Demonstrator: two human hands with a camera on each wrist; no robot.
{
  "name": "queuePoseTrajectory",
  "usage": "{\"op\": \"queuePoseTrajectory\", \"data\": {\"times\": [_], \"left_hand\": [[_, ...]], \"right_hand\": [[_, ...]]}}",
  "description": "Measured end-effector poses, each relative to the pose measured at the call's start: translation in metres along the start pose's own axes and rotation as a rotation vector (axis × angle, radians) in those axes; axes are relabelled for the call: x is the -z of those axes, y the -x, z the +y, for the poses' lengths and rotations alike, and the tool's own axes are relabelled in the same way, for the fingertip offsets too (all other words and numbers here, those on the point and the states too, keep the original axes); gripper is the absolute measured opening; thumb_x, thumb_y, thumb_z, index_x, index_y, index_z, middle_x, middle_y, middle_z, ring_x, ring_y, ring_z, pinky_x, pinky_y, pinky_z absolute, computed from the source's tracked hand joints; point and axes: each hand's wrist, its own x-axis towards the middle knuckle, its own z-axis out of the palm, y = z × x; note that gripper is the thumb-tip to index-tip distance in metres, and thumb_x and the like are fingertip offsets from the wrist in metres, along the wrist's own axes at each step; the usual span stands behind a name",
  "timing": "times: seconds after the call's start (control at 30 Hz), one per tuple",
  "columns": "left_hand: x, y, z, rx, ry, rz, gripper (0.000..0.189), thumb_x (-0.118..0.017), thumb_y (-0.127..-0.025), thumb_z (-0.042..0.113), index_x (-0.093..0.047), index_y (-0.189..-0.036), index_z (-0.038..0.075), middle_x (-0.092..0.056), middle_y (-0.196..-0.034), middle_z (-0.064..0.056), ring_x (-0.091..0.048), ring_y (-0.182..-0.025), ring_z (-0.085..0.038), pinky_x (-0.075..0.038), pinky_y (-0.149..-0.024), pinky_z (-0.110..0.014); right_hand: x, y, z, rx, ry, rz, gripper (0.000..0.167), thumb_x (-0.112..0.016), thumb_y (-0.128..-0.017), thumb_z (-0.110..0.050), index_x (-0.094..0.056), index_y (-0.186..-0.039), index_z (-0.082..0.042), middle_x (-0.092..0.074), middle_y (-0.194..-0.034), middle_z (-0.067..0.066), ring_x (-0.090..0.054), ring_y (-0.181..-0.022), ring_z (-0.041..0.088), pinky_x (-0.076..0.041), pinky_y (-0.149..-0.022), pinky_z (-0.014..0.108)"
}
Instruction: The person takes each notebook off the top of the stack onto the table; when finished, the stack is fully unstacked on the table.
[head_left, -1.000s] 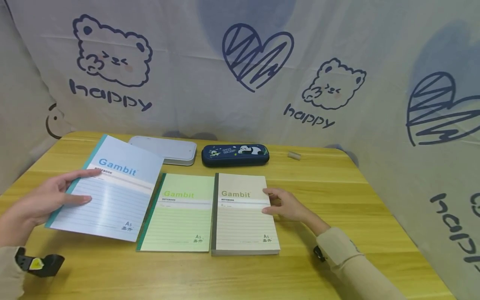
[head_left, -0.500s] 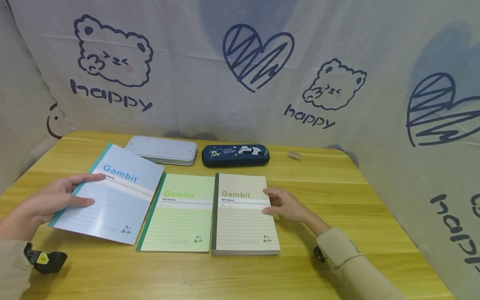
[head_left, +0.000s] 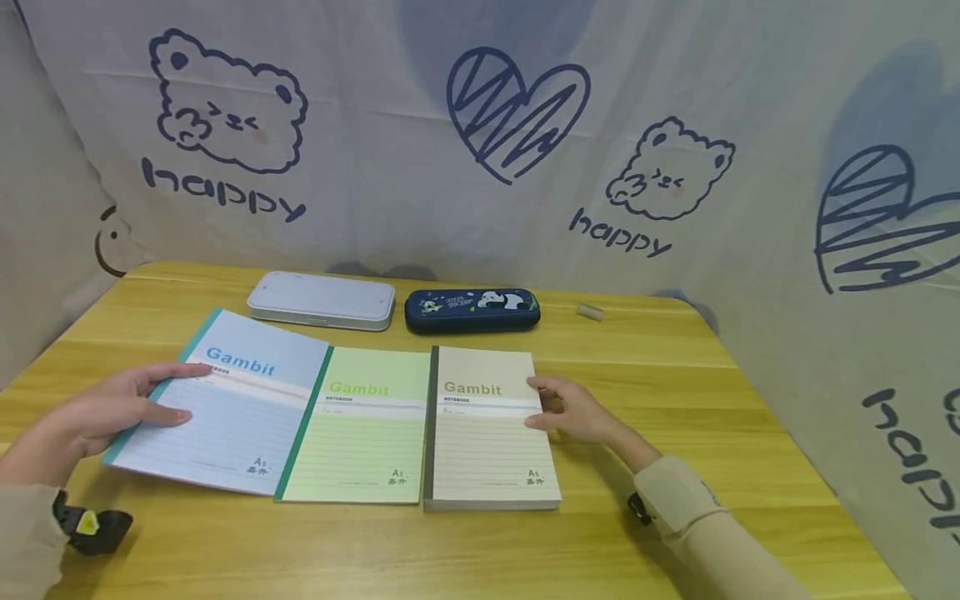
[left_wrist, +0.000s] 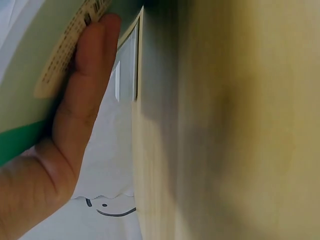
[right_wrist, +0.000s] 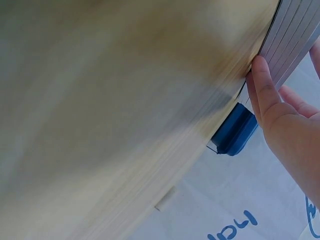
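Observation:
My left hand (head_left: pixel 123 406) holds a blue Gambit notebook (head_left: pixel 232 433) by its teal spine in the head view, thumb on the cover. In the left wrist view, fingers (left_wrist: pixel 82 95) lie under its back cover near a barcode, and the notebook is tilted above the table. Its right edge meets a green Gambit notebook (head_left: pixel 360 450), which lies flat in the middle. To the right sits a thicker beige Gambit stack (head_left: pixel 483 454), its layers (right_wrist: pixel 290 35) showing in the right wrist view. My right hand (head_left: pixel 577 412) grips this stack's right edge, fingertips just over the cover.
Behind the notebooks on the wooden table (head_left: pixel 675 392) lie a white case (head_left: pixel 322 298), a dark blue panda pencil case (head_left: pixel 472 311) and a small beige piece (head_left: pixel 589 312). A printed cloth (head_left: pixel 375 183) hangs along the back.
My left hand has lowered the blue notebook toward the table, and its top now lies below the white case, which shows fully. My right hand and the beige stack stay in place.

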Motion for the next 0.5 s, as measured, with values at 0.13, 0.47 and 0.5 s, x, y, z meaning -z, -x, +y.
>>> {"op": "queuePoseTrajectory", "data": {"times": [0.13, 0.47, 0.5], "left_hand": [[-0.0015, -0.0001, -0.0033, 0.007, -0.009, 0.005, 0.068, -0.065, -0.077, 0.004, -0.031, -0.136, 0.0, 0.005, -0.135, -0.039, -0.012, -0.113, -0.049, -0.022, -0.087, -0.056], [-0.005, -0.001, -0.0077, 0.041, -0.145, -0.014, 0.079, -0.07, -0.074, 0.013, -0.024, -0.133, -0.012, -0.001, -0.132, -0.043, -0.015, -0.111, -0.052, -0.018, -0.086, -0.063], [-0.0053, -0.001, -0.0081, 0.04, -0.164, -0.018, 0.08, -0.07, -0.074, 0.014, -0.024, -0.133, -0.012, -0.002, -0.132, -0.043, -0.016, -0.111, -0.052, -0.019, -0.086, -0.063]], "right_hand": [[0.0004, 0.0002, -0.0009, 0.004, 0.007, -0.003, 0.061, -0.067, -0.081, -0.017, -0.04, -0.128, 0.01, -0.045, -0.124, 0.023, -0.048, -0.104, 0.031, -0.043, -0.086, 0.039], [0.0003, -0.0013, -0.0009, 0.006, 0.013, 0.002, 0.061, -0.067, -0.08, -0.016, -0.04, -0.127, 0.011, -0.047, -0.12, 0.023, -0.049, -0.103, 0.031, -0.043, -0.085, 0.039], [0.0002, -0.0015, -0.0005, 0.005, 0.013, 0.003, 0.061, -0.067, -0.08, -0.016, -0.04, -0.127, 0.011, -0.048, -0.12, 0.023, -0.049, -0.103, 0.031, -0.043, -0.085, 0.039]]}}
